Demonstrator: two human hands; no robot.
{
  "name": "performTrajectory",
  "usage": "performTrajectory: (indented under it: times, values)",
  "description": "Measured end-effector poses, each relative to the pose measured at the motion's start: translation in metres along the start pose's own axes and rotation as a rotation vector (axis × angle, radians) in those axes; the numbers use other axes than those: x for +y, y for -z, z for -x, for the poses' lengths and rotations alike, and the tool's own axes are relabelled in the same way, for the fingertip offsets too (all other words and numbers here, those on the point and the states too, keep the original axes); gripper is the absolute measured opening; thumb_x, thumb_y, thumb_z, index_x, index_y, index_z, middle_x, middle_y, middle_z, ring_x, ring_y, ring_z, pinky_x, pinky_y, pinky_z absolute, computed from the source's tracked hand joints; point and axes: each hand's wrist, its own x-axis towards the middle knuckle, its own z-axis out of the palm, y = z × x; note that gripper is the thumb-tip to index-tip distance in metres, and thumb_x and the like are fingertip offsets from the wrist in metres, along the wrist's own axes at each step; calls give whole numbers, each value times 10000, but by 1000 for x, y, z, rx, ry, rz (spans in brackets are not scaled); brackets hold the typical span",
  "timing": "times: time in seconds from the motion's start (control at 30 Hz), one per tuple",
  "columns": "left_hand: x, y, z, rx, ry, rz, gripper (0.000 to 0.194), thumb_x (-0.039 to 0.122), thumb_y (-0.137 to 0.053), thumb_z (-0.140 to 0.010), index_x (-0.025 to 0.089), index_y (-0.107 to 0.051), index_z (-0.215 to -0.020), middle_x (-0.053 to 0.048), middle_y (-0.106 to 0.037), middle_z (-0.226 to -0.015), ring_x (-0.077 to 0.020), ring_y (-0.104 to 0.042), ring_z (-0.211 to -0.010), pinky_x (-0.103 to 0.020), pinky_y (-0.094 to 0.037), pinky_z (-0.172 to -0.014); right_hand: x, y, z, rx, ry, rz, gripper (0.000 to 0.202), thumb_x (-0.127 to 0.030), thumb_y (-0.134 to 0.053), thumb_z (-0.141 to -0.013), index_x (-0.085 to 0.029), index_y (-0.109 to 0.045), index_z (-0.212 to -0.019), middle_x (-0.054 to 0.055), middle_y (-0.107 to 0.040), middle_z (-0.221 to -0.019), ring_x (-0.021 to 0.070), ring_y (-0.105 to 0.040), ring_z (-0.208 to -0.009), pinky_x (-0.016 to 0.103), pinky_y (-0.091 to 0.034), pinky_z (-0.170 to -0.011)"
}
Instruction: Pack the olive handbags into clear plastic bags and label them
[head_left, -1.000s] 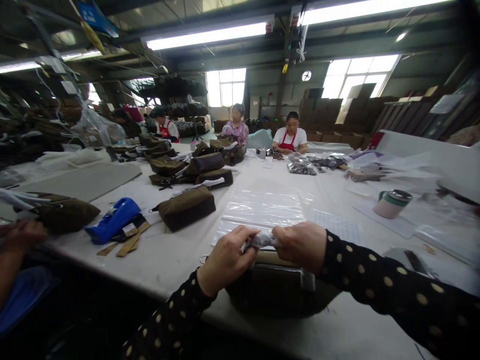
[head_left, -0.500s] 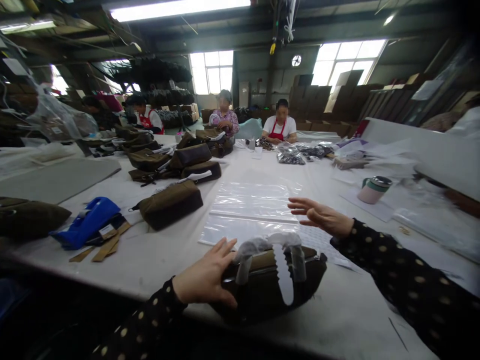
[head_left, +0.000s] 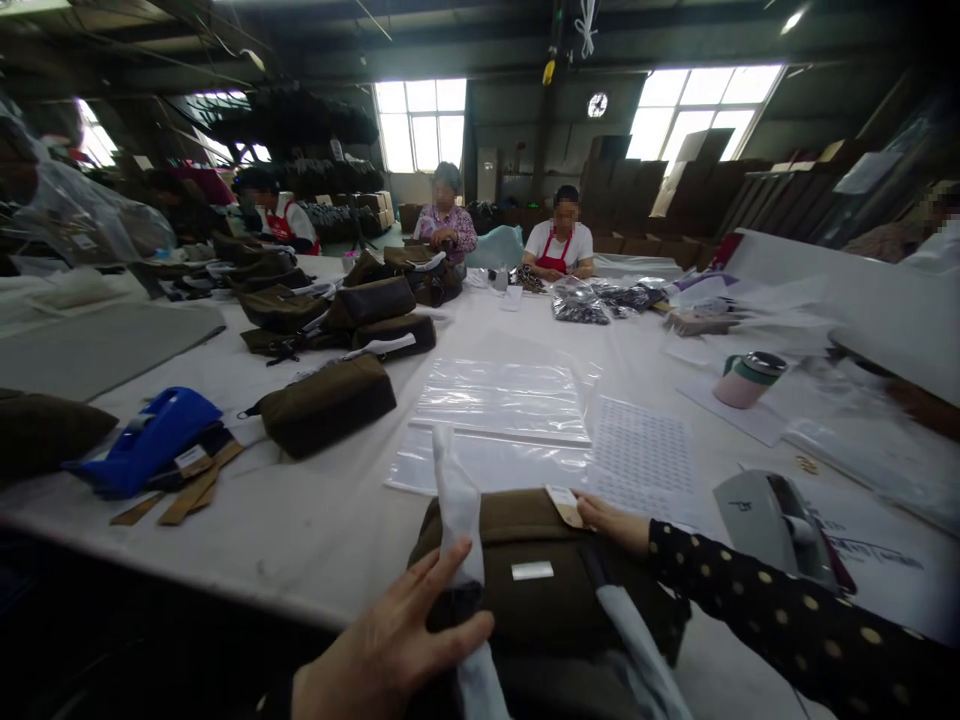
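Observation:
A dark olive bag [head_left: 525,620] lies on the white table close to me, with a small pale label on its side and handles wrapped in white material [head_left: 459,500]. My left hand [head_left: 405,625] rests at the bag's left part, on the wrapped handle, fingers spread. At the bag's upper right edge, my right hand [head_left: 615,522] pinches a small white and brown tag [head_left: 564,506]. Just beyond the bag lie clear plastic sheets [head_left: 499,400] and a printed paper sheet [head_left: 645,450].
Left are another olive bag [head_left: 330,402], a blue tape dispenser [head_left: 157,435] and brown strips [head_left: 199,495]. Right are a pink and green cup [head_left: 750,378] and a grey device [head_left: 772,525]. Farther back are piled bags [head_left: 371,305], plastic packets [head_left: 581,302] and people [head_left: 559,245] seated across the table.
The near bag now shows its labelled side, its wrapped handles spread apart. My right hand has come down to the tag. My left hand has moved lower, onto the wrapped handle.

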Motion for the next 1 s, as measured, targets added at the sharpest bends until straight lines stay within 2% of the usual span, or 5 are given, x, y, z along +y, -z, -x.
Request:
performTrajectory:
  times: [0.27,0.4,0.53,0.73,1.0]
  values:
    - [-76,-58,7,-34,-24,-116,310,125,-533,-804,360,-637,-979,-18,-544,-1179,-254,-390,-1212,-476,-402,-968,-7,-33,-23,416,-5,-103,890,-541,-662,-548,-151,-335,-1277,152,-443,-1215,274,-451,-1127,433,-340,-973]
    - [-55,-93,56,-18,38,-45,346,103,-551,-779,381,-632,-969,-14,-557,-1150,-260,-425,-1182,-475,-386,-977,4,-61,34,516,57,33,842,-548,-645,-579,-162,-340,-1263,129,-432,-1192,276,-420,-1129,454,-321,-977]
    - [-28,-81,79,32,62,71,417,81,-478,-770,337,-552,-1090,-36,-530,-1196,-240,-454,-1161,-428,-392,-979,4,-70,75,571,95,174,835,-568,-594,-634,-148,-299,-1292,138,-403,-1205,294,-385,-1140,474,-317,-976]
    - [-26,-32,26,143,410,73,273,211,-462,-811,231,-534,-1073,-76,-603,-1100,-245,-527,-1039,-452,-410,-913,6,-72,53,604,98,237,838,-625,-528,-671,-145,-281,-1312,141,-401,-1195,310,-388,-1136,475,-337,-966]
    - [-49,-43,-62,76,421,-74,626,389,-384,-879,145,-134,-1398,-100,-271,-1436,-253,-143,-1341,-462,-223,-1069,-2,-57,23,604,491,722,669,-395,-478,-807,-207,-190,-1380,136,-218,-1408,364,-204,-1284,552,-289,-985]
